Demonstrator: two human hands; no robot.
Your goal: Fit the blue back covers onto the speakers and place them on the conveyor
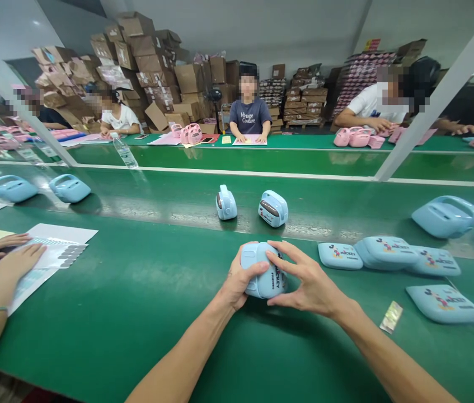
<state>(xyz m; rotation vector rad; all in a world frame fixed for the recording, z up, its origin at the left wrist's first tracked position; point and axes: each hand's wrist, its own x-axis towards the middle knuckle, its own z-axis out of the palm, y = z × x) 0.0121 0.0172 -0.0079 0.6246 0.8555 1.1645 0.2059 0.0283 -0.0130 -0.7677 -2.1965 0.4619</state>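
Observation:
A light blue rounded plastic casing (pixel 257 282) with a printed mouse character and lettering on its right side is held just above the green table. My left hand (pixel 234 282) is wrapped round its left side, the thumb lying across the front. With fingertips at its top and lower right edge, my right hand (pixel 306 277) grips the same casing. Closest to my right hand lies a row of flat light blue printed panels (pixel 339 256), some stacked. Another printed panel (pixel 444 304) rests nearer to me, beside a small foil packet (pixel 392 317).
Finished-looking blue casings with handles (pixel 273 209) stand on the strip beyond the table. At left, a co-worker's hands (pixel 16 260) rest on papers (pixel 62 232). Across the divider, people sit with pink casings (pixel 190 134). A water bottle (pixel 125 151) and slanted white posts (pixel 425 98) stand there.

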